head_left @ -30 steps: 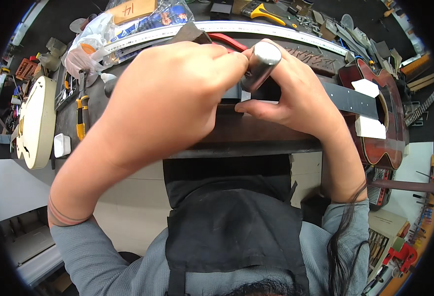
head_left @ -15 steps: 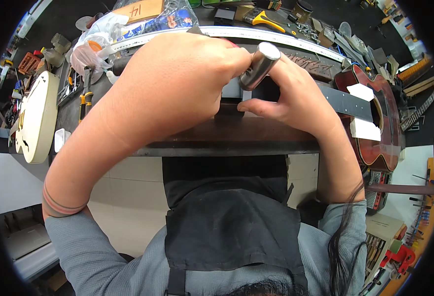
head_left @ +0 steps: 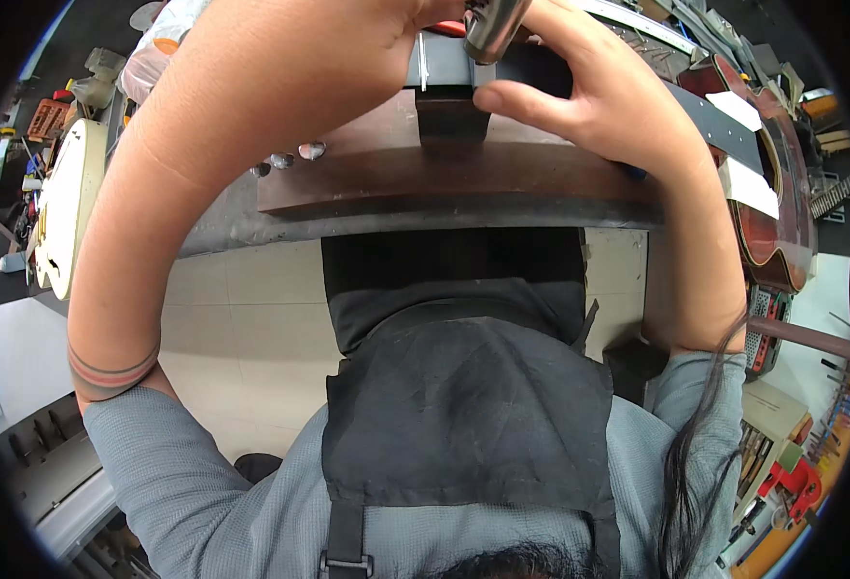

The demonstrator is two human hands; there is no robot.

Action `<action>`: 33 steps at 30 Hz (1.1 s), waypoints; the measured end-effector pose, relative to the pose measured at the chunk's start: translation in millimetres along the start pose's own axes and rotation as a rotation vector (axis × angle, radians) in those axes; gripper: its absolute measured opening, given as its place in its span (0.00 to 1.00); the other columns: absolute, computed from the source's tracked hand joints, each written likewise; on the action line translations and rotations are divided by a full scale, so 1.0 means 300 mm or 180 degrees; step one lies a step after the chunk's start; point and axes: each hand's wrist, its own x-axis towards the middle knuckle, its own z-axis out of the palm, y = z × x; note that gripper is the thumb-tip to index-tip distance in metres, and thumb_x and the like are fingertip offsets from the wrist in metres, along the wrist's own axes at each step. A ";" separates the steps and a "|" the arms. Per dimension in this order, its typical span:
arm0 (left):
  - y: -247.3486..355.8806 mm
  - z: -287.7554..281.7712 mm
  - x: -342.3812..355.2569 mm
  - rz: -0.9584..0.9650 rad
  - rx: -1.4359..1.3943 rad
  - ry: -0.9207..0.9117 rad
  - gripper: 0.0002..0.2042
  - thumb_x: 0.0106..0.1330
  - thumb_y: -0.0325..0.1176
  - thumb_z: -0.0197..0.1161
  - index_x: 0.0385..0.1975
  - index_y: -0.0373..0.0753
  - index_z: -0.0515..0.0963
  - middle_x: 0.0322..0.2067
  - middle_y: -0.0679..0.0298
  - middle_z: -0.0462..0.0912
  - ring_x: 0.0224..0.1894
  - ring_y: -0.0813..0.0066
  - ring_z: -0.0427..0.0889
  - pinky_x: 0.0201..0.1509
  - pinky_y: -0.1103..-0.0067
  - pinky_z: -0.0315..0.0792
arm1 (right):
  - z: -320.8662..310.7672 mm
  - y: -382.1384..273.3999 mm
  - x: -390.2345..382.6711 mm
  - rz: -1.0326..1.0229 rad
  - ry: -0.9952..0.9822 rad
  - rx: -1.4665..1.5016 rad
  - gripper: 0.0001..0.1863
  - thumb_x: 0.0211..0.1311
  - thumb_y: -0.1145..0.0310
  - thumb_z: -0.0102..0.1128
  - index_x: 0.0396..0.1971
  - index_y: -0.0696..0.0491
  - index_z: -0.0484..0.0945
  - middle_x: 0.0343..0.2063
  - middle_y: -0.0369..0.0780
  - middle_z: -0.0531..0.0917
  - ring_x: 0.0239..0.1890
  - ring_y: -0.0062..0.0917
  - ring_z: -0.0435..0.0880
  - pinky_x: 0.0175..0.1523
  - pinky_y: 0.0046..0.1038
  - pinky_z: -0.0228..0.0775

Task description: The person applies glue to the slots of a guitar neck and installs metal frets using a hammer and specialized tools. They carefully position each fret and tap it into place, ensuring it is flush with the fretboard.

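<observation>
hammer (head_left: 495, 32): over the guitar neck (head_left: 707, 122), head's long axis leaning steeply across it, lower end pointing down
left hand (head_left: 386, 39): curled round the hammer, fingertips hidden
right hand (head_left: 627, 108): thumb and fingers spread across the neck

Surface finishes: tools, instruments, workwear.
Hammer head (head_left: 495, 34): bare metal, smooth, glossy. Fingerboard (head_left: 722, 127): dark, matt. Brown board (head_left: 541, 179): wood-like, smooth, low sheen. Red guitar body (head_left: 777, 241): high-gloss coating. White sheets (head_left: 751, 191): matt, paper-like. Cream guitar body (head_left: 72, 212): smooth. Apron (head_left: 463, 405): matt black cloth, creased. Sleeve (head_left: 174, 444): grey cloth, finely textured. Floor (head_left: 251, 338): smooth tile.
</observation>
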 end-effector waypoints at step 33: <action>0.038 -0.096 -0.015 -0.0944 -0.1182 0.0450 0.10 0.75 0.24 0.58 0.48 0.31 0.86 0.23 0.62 0.80 0.26 0.75 0.76 0.33 0.75 0.71 | 0.014 0.018 0.022 0.0025 0.0024 -0.0342 0.28 0.64 0.59 0.74 0.61 0.55 0.79 0.44 0.42 0.82 0.46 0.28 0.82 0.54 0.31 0.75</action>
